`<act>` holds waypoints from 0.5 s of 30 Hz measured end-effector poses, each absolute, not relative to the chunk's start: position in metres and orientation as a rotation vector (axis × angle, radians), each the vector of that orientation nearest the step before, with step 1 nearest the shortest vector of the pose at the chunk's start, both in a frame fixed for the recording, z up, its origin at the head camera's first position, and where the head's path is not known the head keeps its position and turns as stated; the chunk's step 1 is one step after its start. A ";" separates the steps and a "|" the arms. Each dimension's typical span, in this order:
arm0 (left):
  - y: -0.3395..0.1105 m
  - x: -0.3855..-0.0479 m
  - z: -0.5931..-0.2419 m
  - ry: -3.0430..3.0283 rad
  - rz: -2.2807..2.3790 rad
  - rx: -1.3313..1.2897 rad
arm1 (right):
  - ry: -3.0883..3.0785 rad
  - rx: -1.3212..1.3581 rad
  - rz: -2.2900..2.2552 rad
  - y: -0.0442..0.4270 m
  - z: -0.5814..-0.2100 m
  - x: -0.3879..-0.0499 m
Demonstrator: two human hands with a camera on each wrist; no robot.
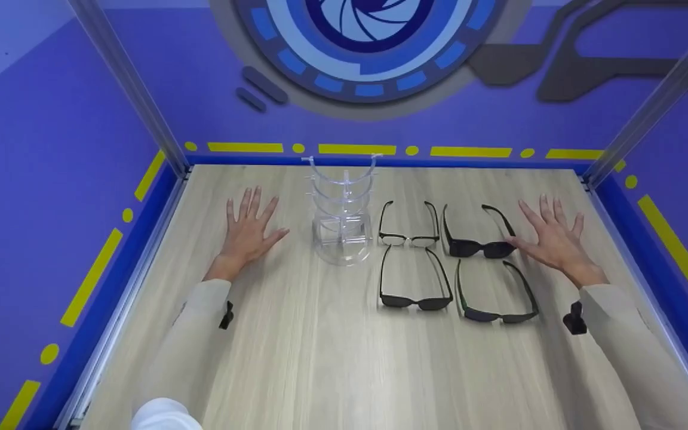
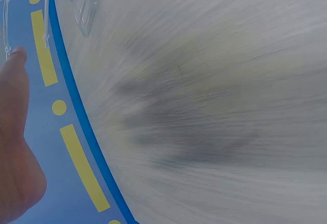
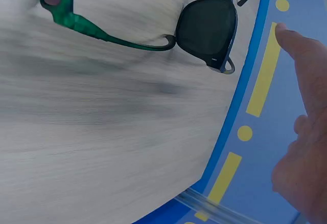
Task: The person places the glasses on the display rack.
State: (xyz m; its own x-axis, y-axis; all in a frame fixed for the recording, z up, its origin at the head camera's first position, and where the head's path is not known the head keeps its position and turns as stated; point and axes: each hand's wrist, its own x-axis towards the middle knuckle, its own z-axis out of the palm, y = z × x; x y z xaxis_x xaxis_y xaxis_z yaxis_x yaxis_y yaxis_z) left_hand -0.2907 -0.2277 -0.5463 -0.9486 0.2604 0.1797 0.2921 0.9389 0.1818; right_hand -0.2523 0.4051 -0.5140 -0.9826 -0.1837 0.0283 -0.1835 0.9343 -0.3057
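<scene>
A wood-grained counter (image 1: 320, 358) bears everything. Near its far edge, left of the glasses, stands a transparent display stand (image 1: 346, 224), upright with curved tiers. It looks light, stiff, slick and perhaps brittle, so its upright or base seems the safest hold.

The left hand (image 1: 248, 234) lies left of the stand, the right hand (image 1: 555, 239) beside the glasses; each grip is spread with straight fingers and holds nothing. The right thumb overlaps a dark pair in the head view, but the right wrist view shows them apart.

Four pairs sit with arms unfolded: rear-right sunglasses (image 1: 469, 248), front-right sunglasses (image 1: 481, 315), front-left sunglasses (image 1: 433, 304) and, smallest, clear-lensed glasses (image 1: 395, 240) at rear left. All should be light and fairly stiff, with delicate hinges and smudge-prone lenses; pinch the bridge or frame ends.
</scene>
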 end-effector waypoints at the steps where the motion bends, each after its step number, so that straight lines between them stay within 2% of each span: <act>1: -0.227 -0.291 -0.546 -2.934 -0.314 -0.429 | 3.094 -0.299 -0.500 0.405 -0.515 -0.250; 15: -0.222 -0.283 -0.548 -2.853 -0.631 -0.425 | 3.032 -0.422 -0.841 0.371 -0.504 -0.238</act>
